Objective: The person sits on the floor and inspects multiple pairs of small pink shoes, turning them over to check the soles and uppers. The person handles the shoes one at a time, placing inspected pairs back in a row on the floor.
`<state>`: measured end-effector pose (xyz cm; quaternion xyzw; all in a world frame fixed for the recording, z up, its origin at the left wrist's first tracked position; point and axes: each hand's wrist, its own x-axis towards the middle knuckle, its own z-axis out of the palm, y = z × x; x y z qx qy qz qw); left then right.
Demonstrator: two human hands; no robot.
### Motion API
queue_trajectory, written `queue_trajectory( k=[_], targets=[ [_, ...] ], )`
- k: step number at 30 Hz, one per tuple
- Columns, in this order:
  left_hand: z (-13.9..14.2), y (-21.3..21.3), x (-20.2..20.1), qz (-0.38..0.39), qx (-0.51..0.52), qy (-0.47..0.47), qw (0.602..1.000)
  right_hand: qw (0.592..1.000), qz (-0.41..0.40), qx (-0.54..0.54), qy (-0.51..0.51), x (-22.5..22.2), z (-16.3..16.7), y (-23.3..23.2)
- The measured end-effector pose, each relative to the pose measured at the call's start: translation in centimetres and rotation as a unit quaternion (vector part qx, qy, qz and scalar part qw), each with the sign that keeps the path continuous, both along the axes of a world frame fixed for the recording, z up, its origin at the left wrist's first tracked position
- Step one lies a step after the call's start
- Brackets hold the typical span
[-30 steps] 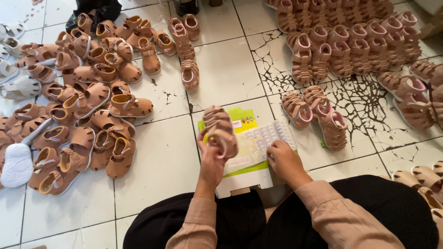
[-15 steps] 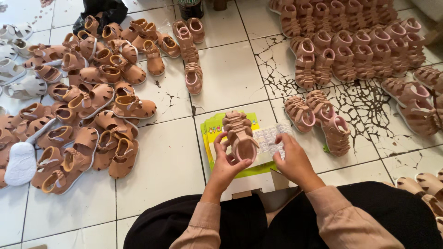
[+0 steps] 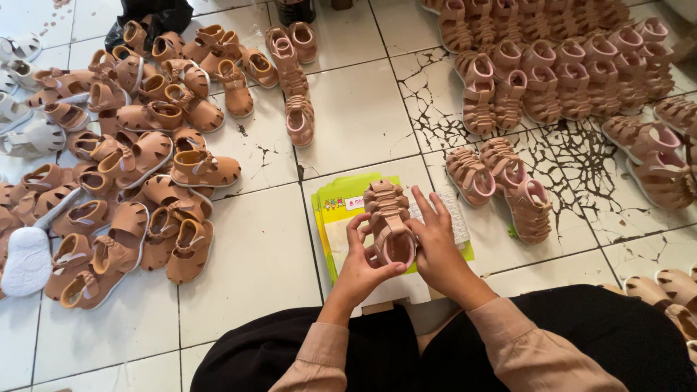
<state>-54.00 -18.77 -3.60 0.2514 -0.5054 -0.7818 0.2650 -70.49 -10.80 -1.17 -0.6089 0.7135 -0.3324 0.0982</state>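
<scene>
A: Obs. 1, head view. Where is the sandal relative to your hands?

B: The pink strappy sandal (image 3: pixel 388 221) sits between them. Your left hand (image 3: pixel 363 265) is closed on its heel end from the left, thumb along the rim. Your right hand (image 3: pixel 439 247) clamps it from the right, fingers (image 3: pixel 428 210) spread along the side.

A: Location over the floor?

B: Held above the yellow-green packaging bags (image 3: pixel 341 218), which lie flat on the white tiled floor (image 3: pixel 247 268) just ahead of your lap.

A: Orientation?

B: Long axis runs away from you. Toe points to the far side, heel toward you. Heel opening faces up at the camera.

A: Surroundings?

B: Heap of tan sandals (image 3: pixel 131 167) well to your left. Pink sandals (image 3: pixel 501 181) near your right. Rows of more pink ones (image 3: pixel 566 65) farther off on cracked tile.
</scene>
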Motion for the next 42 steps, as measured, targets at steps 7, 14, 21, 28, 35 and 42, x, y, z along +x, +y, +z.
queue_trajectory(
  k=[7,14,21,28,35,42],
  targets=[
    [0.1,-0.1,0.1,0.003,0.0,-0.003,1.0,1.0,0.001,0.01,0.03,0.6,0.9,-0.2],
    [0.3,0.1,0.3,0.004,-0.003,-0.019,1.0,0.999,0.007,0.012,0.029,0.7,1.6,0.0],
    [0.2,-0.1,0.1,0.023,0.054,0.041,0.997,0.998,0.029,0.003,-0.062,-1.0,0.3,0.0],
    [-0.8,0.1,0.5,0.04,0.091,0.126,0.987,0.985,0.056,-0.004,-0.162,-0.5,-2.6,-1.1],
    [-1.6,0.3,-0.5,0.047,0.125,0.047,0.99,0.955,0.012,0.014,-0.297,-2.0,0.8,0.5],
    [-2.1,0.3,-0.4,-0.081,0.146,0.122,0.978,0.987,0.124,-0.019,0.106,-5.5,5.4,3.0]
  ],
)
